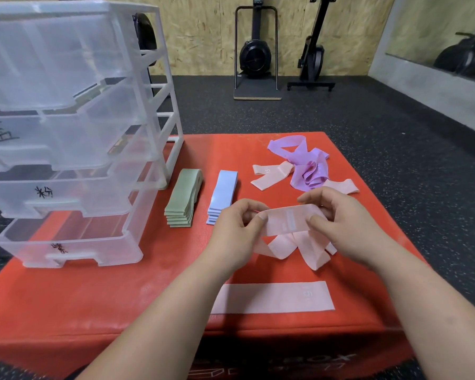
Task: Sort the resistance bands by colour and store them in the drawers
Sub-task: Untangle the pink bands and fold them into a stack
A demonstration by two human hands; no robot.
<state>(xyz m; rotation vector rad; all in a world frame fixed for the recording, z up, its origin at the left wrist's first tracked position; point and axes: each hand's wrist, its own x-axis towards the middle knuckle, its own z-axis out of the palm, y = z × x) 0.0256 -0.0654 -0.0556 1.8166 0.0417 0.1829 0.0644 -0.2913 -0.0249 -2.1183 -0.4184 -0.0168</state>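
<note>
Left hand [237,231], right hand [348,229]: fingers [317,222] seemingly tight on pink band [288,218]

l hand [237,231] & r hand [351,229] bare; forearms [159,319] bare to frame edge.

One clear drawer unit [66,64], four drawers in view, shares one red counter [93,297] with one stack of green bands [184,198], six or seven layers deep, and one stack of blue bands [222,198], about five. Four pink bands can be told apart: the front pink band [272,297], the lifted pink band [285,219] and two far pink bands [270,175] [340,186]; the pink tangle [299,249] and purple heap [305,165] defy counting. Two rowing machines [255,54] [313,56] stand at the wall.
</note>
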